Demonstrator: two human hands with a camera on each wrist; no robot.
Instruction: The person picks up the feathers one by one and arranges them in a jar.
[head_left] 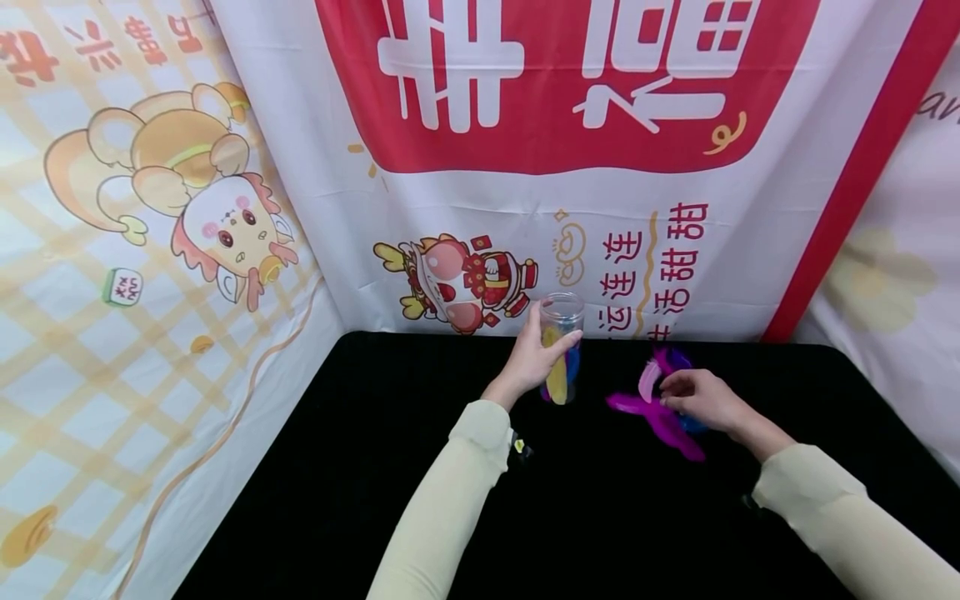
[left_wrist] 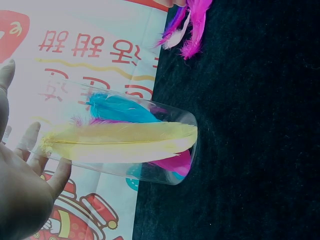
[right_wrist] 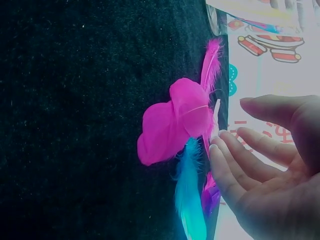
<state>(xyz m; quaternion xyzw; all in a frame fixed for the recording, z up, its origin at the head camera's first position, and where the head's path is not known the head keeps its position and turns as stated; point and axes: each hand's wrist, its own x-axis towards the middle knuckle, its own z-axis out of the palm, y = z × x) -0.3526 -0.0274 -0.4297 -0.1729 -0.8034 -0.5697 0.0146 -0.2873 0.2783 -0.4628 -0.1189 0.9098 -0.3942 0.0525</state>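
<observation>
My left hand [head_left: 531, 360] grips a clear cylindrical container [left_wrist: 172, 112] standing at the back of the black table. Inside lean a long yellow feather [left_wrist: 120, 142], a blue feather [left_wrist: 125, 110] and some magenta ones. To the right, my right hand [head_left: 702, 400] hovers at a small pile of feathers, thumb apart from the fingers. Its fingertips are right at a pale pink feather [head_left: 649, 381]. Magenta feathers [right_wrist: 172, 120], a blue feather [right_wrist: 190, 200] and a purple feather [right_wrist: 210, 197] lie around it, partly hidden by the hand in the head view.
Black cloth [head_left: 360, 467] covers the table. Behind it hangs a printed white and red curtain [head_left: 465, 192], close to the container. Another printed curtain [head_left: 172, 333] runs along the left side, and white fabric [head_left: 885, 367] hangs on the right.
</observation>
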